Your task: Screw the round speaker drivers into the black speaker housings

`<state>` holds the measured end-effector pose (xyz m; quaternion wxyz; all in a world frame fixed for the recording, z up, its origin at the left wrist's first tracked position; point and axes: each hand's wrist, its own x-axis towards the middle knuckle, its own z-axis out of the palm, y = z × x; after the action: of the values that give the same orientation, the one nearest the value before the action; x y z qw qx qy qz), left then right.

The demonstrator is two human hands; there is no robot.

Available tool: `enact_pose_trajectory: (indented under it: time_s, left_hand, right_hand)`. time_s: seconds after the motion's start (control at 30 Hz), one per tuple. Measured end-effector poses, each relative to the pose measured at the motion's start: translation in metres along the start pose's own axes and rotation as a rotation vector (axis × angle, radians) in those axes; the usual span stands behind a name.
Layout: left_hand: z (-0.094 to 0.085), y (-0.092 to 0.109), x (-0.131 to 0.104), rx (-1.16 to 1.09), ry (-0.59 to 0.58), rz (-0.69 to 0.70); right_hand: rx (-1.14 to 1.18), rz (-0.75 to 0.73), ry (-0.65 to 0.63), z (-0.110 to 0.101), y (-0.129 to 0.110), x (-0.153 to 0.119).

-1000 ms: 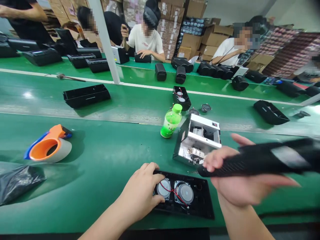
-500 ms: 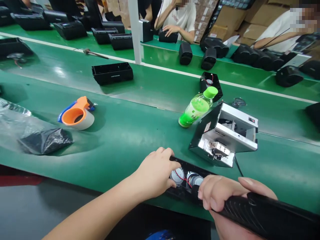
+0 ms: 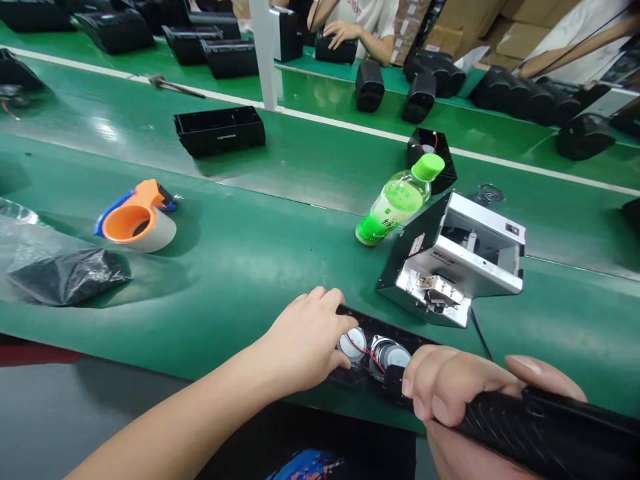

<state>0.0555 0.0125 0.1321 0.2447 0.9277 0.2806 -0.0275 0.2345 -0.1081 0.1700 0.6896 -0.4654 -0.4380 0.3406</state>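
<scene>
Open speaker panel and black grille cover at the near edge of the belt

The black speaker panel [image 3: 373, 357] lies flat, inside up, showing two round silver drivers joined by a red wire; its left end is under the left hand [image 3: 307, 340]. The long black grille cover [image 3: 540, 433], finely textured, is gripped in the right hand [image 3: 450, 393], its tip over the panel's right part.

The bottle [image 3: 399, 204] stands just left of the metal box [image 3: 457, 257], behind the speaker tray [image 3: 373, 353]; tape dispenser [image 3: 135, 220] far left.

Bright overhead light, glare on green belt [image 3: 115, 130], curved edges, soft shadows
</scene>
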Motion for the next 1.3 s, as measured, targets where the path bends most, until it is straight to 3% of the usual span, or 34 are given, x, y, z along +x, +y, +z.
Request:
enact_pose_trajectory:
  time_s: [0.13,0.43,0.53,0.63,0.97,1.23,1.3]
  left_hand:
    - [0.002,0.0,0.0,0.025,-0.007,0.01]
    - [0.006,0.0,-0.003,0.043,-0.028,-0.013]
    - [0.004,0.001,-0.002,0.05,-0.034,-0.015]
    - [0.002,0.003,0.0,0.051,-0.042,-0.015]
    - [0.004,0.001,-0.002,0.056,0.025,-0.007]
    - [0.004,0.0,0.0,0.053,0.027,-0.005]
    - [0.004,0.0,0.0,0.051,0.03,-0.004]
  right_hand:
    - [0.026,-0.061,-0.082,-0.008,0.001,0.0]
    - [0.014,-0.065,-0.046,-0.002,-0.005,0.001]
    - [0.065,0.018,-0.02,-0.006,-0.003,-0.005]
    - [0.072,0.148,-0.07,-0.01,-0.003,-0.008]
    - [0.056,0.112,-0.061,0.0,-0.003,-0.004]
    - [-0.029,0.228,-0.21,-0.01,-0.003,0.003]
    - [-0.058,0.206,-0.186,-0.006,0.0,0.002]
